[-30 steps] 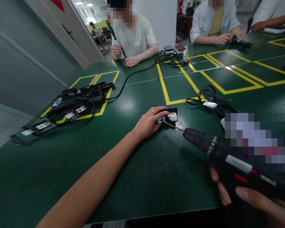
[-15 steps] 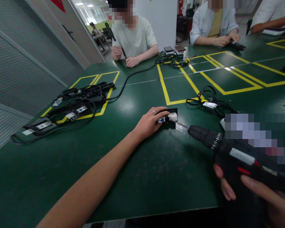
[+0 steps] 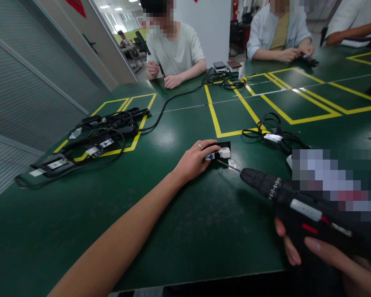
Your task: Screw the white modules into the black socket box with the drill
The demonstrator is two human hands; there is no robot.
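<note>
L hand [image 3: 193,161] is pinning the small black box [image 3: 220,152] flat on the desk [image 3: 185,231], fingers curled over it; R hand [image 3: 309,251] is gripping the drill [image 3: 297,204]. Bit's tip is nearing the box's front edge, so it's prob. best keeping it level w/ the screw and the box held firm.

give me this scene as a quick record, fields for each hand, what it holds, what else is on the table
left hand: flat on the small black part, pinning it to the table
right hand: gripping the black power drill
drill bit: points at the small black part's white end
table: green, yellow tape boxes
left of table: black adapters with cables
ahead: coiled black cable
far side: people seated, working with their own hands
</note>
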